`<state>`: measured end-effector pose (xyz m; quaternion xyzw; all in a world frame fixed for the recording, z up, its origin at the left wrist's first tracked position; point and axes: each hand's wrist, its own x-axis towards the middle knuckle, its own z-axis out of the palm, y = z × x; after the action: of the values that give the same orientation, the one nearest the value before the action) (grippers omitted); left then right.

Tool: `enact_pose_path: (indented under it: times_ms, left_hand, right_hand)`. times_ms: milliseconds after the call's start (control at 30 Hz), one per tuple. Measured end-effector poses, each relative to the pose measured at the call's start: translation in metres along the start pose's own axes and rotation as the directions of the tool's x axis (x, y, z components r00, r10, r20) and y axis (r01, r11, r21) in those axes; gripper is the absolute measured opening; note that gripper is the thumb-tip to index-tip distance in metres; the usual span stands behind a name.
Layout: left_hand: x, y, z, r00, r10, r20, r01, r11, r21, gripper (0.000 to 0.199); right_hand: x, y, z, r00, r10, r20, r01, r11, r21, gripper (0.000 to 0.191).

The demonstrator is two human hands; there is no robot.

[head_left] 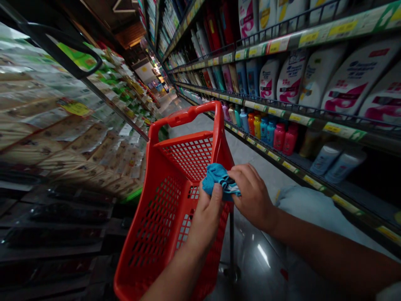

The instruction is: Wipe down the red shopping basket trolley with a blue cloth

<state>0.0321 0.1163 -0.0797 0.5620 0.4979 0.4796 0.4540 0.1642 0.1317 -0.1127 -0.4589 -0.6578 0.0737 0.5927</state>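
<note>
A bunched blue cloth [215, 174] is held between my two hands, above the right side of a red plastic shopping basket cart [184, 117]. My left hand [209, 209] grips the cloth from below, its thumb pressed on the front. From the right, my right hand [252, 190] pinches the cloth's edge, where some white and dark folds show. Part of the cloth is hidden behind my fingers. The cart has lattice walls and a raised handle at its far end.
Shelves of shampoo bottles [285, 77] run along the right, with smaller coloured bottles [269, 129] lower down. Packaged goods [72, 146] hang on the left, blurred. A grey floor [197, 125] stretches ahead along the aisle. My light-clothed leg [303, 205] is at the lower right.
</note>
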Motion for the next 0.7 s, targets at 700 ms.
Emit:
enact_pose_path:
  times_ms: [700]
  left_hand:
    - [0.001,0.027,-0.012,0.958,0.261,0.116,-0.281,0.937,0.206,0.027]
  right_hand:
    - [0.005,0.011,-0.015,0.795,-0.035,0.606,-0.53,0.446,0.721,0.082]
